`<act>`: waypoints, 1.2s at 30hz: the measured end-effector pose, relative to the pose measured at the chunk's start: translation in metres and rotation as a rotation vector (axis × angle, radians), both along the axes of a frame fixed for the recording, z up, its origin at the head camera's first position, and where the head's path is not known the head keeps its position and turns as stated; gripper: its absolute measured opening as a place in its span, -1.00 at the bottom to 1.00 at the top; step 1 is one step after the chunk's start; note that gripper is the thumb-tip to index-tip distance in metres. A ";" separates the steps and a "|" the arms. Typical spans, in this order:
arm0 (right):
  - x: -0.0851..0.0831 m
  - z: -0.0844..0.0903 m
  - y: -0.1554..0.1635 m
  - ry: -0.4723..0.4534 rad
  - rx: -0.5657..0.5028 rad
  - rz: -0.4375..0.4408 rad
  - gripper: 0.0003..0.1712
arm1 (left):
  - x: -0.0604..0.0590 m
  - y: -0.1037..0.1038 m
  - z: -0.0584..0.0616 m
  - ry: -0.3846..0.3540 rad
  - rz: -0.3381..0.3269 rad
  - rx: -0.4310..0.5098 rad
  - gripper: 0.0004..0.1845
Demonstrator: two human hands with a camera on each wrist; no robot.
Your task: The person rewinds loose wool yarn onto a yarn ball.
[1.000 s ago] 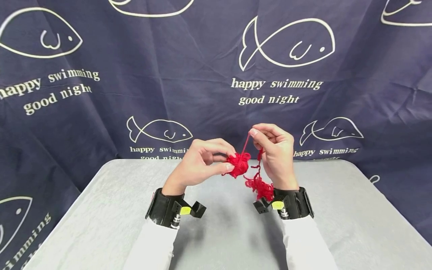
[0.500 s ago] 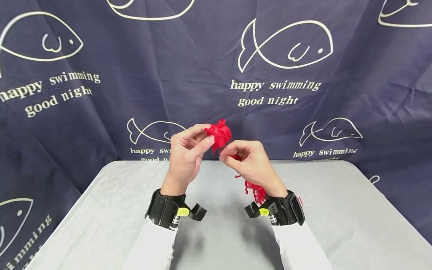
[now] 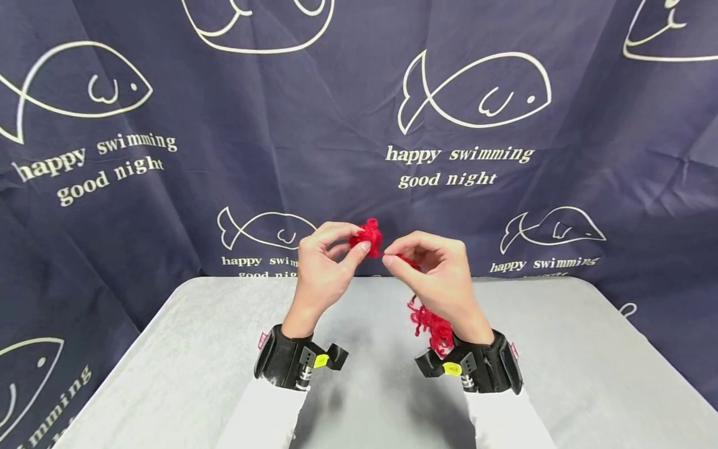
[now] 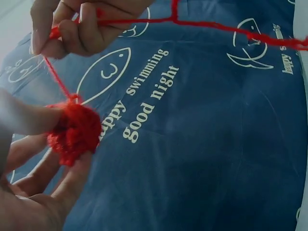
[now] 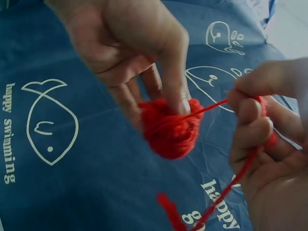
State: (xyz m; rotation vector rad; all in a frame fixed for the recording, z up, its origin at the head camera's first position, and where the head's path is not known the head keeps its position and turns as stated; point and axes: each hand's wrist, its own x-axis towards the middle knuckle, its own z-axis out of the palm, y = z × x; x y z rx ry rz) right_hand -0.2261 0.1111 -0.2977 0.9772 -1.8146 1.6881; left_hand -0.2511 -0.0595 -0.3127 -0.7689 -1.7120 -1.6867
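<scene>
A small ball of red yarn [image 3: 370, 239] is gripped between the thumb and fingers of my left hand [image 3: 328, 262], raised above the table's far edge. Just to its right, my right hand [image 3: 434, 268] pinches a strand of yarn [image 5: 211, 108] between thumb and forefinger. That strand runs taut from the ball to the fingertips, as the right wrist view shows. More yarn passes through the curled right fingers and trails below. A loose tangle of red yarn [image 3: 434, 325] hangs beneath the right hand, partly hidden by the wrist.
Both hands are over a light grey table [image 3: 359, 411]. Behind it hangs a dark blue cloth [image 3: 336, 143] printed with white fish outlines and lettering. Black wrist bands [image 3: 283, 357] carrying small camera mounts sit on both wrists.
The yarn ball first rose and moved left with the left hand, then sank slightly. My right hand came down from above the ball, passed below it, and is now at its right.
</scene>
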 end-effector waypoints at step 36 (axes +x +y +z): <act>-0.018 -0.017 -0.003 -0.170 0.139 0.024 -0.93 | -0.009 -0.003 -0.007 -0.097 -0.612 0.517 -0.69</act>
